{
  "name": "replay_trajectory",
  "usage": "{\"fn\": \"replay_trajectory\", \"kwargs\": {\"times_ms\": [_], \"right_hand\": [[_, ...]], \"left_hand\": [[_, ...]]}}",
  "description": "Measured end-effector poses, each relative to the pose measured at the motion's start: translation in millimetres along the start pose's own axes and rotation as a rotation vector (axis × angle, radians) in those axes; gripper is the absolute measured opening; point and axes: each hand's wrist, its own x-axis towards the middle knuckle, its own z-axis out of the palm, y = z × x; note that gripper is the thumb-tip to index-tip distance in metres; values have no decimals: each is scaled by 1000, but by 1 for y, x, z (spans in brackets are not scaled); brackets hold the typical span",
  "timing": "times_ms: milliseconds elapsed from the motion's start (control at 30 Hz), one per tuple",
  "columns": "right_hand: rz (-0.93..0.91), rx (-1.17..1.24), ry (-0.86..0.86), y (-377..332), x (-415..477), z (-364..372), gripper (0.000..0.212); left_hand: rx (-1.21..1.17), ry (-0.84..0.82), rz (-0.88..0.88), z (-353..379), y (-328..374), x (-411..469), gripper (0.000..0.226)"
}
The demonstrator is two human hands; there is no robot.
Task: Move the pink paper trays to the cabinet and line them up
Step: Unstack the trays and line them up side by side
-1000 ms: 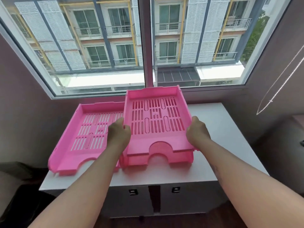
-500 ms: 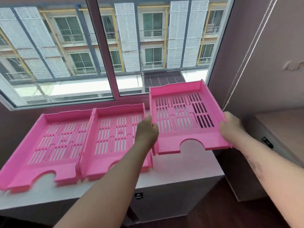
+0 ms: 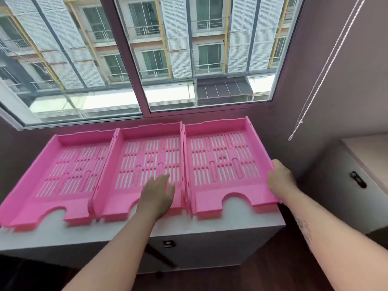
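Three pink slotted paper trays lie side by side on the white cabinet top (image 3: 241, 219) under the window. The left tray (image 3: 63, 171) and the middle tray (image 3: 144, 160) touch each other. The right tray (image 3: 222, 162) rests flat beside the middle one, its right side at the cabinet's right edge. My right hand (image 3: 280, 179) grips that tray's right wall. My left hand (image 3: 158, 195) hovers over the front right part of the middle tray, fingers spread, holding nothing.
A window (image 3: 147, 59) runs along the wall behind the trays. Blind cords (image 3: 319, 80) hang at the right. A second low cabinet (image 3: 357, 175) with a dark handle stands to the right, across a narrow gap. Dark floor lies below.
The right tray, held in the air by both hands, has come down onto the cabinet beside the middle tray. My left hand has let go of it and opened.
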Motion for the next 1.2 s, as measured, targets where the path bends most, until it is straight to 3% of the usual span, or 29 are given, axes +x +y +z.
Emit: {"fn": "replay_trajectory", "kwargs": {"times_ms": [133, 233, 333, 433, 1200], "right_hand": [[-20, -257, 42, -6, -1, 18, 54], [-356, -577, 149, -15, -15, 35, 68], [-577, -658, -130, -24, -33, 64, 62], [-519, -615, -270, -23, -41, 87, 63], [-488, -642, -254, -33, -14, 103, 60]], "left_hand": [[211, -74, -6, 10, -20, -2, 63], [234, -66, -2, 17, -25, -2, 64], [240, -36, 7, 20, -28, -1, 65], [236, -21, 11, 21, -29, -1, 64], [187, 22, 31, 25, -38, 23, 64]]}}
